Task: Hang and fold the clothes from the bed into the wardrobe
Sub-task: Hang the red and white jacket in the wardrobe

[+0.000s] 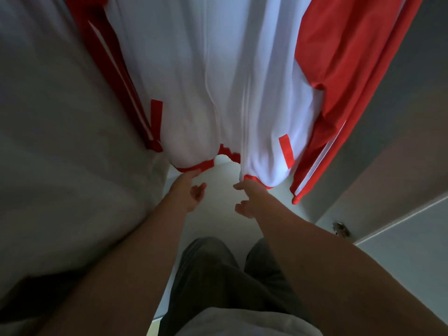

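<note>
A white zip-up track jacket point(194, 81) with red sleeves and red hem hangs in front of me inside the wardrobe, its zipper running down the middle. My left hand point(188, 194) reaches up under the left half of the hem, one fingertip touching the red band, the other fingers loosely spread. My right hand point(249, 201) reaches to the right half of the hem, its fingertips at the red band, the fingers loosely bent. Neither hand clearly grips the cloth. The top of the jacket and any hanger are out of view.
A pale grey-white garment point(60, 154) hangs close on the left. The wardrobe door point(400, 251) with a metal hinge point(340, 229) stands open on the right. Below the jacket lies the white wardrobe floor point(225, 214). My dark trousers point(218, 275) show beneath.
</note>
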A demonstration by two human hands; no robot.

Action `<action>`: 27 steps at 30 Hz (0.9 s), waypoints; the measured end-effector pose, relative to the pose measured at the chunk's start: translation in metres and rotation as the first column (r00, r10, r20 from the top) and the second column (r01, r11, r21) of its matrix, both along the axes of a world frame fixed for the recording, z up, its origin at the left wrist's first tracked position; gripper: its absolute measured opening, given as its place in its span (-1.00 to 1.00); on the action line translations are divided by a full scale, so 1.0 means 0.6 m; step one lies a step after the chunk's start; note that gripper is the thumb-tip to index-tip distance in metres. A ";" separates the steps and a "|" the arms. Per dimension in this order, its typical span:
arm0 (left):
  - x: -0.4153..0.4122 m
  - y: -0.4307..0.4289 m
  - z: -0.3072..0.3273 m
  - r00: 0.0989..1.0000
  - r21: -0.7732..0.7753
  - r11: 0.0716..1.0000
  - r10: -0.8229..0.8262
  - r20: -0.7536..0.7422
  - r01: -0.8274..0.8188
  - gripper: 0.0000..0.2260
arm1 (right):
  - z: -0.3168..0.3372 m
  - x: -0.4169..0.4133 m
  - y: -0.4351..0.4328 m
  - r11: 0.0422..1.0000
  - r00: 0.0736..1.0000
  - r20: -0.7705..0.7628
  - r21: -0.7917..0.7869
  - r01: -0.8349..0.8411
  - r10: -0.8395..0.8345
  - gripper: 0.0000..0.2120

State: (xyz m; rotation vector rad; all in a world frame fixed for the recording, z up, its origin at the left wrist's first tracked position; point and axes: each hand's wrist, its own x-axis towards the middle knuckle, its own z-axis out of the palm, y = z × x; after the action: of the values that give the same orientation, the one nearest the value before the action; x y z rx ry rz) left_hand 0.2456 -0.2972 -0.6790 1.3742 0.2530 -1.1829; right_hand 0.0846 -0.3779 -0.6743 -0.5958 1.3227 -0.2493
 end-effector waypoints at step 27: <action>0.026 -0.073 -0.056 0.987 -0.186 0.979 -0.103 -0.121 0.079 -0.84 | -0.112 0.043 -0.023 0.932 0.912 0.224 0.194 0.305 -0.345 -0.85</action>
State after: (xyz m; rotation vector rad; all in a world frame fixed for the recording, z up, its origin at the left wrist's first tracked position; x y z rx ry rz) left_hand 0.2614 -0.3410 -0.7128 1.1618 0.1712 -1.3411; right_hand 0.1102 -0.3919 -0.7414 -0.1976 1.1730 -0.4764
